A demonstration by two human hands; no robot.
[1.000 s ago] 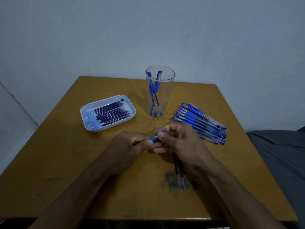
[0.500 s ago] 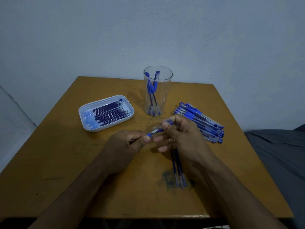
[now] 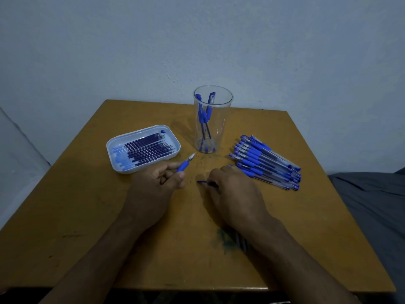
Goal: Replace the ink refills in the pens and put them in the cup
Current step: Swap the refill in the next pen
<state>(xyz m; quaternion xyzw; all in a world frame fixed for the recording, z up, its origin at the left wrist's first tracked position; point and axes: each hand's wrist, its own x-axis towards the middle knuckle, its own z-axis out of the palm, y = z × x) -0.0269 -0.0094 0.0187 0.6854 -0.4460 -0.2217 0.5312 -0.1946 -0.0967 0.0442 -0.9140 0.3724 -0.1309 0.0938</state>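
Blue everywhere on a brown wooden table [image 3: 87,216], under dim light. Left hand [image 3: 153,189] near the middle, fingers curled round the blue grip section [image 3: 183,166] of a pen, metal tip pointing up and away toward the cup. Right hand [image 3: 234,194] just to the right, knuckles up, fingers bent down onto the table and closed on something thin and dark; only a short blue end [image 3: 200,181] showing out to the left of the fingers, the rest covered, so cannot tell exactly which part of the pen. Both hands apart, not touching.

Far from the hands, a clear plastic cup [image 3: 223,102] standing upright, with two or three blue pens [image 3: 205,119] leaning inside, caps up. Left of the cup, a white shallow tray [image 3: 110,150] with rounded corners, holding a row of dark ink refills [image 3: 146,148] side by side, tips toward the right. Right of the cup, a pile of capped blue pens [image 3: 265,161] lying flat on the table, fanned a little, just beside the right hand's knuckles.

Near edge: under the right wrist, a few thin pieces [image 3: 241,242] lying on a blue-green ink stain [image 3: 223,238], mostly hidden. Small dark specks on the wood between cup and hands. Pale wall [image 3: 197,40] behind, grey cloth [image 3: 372,205] at right.
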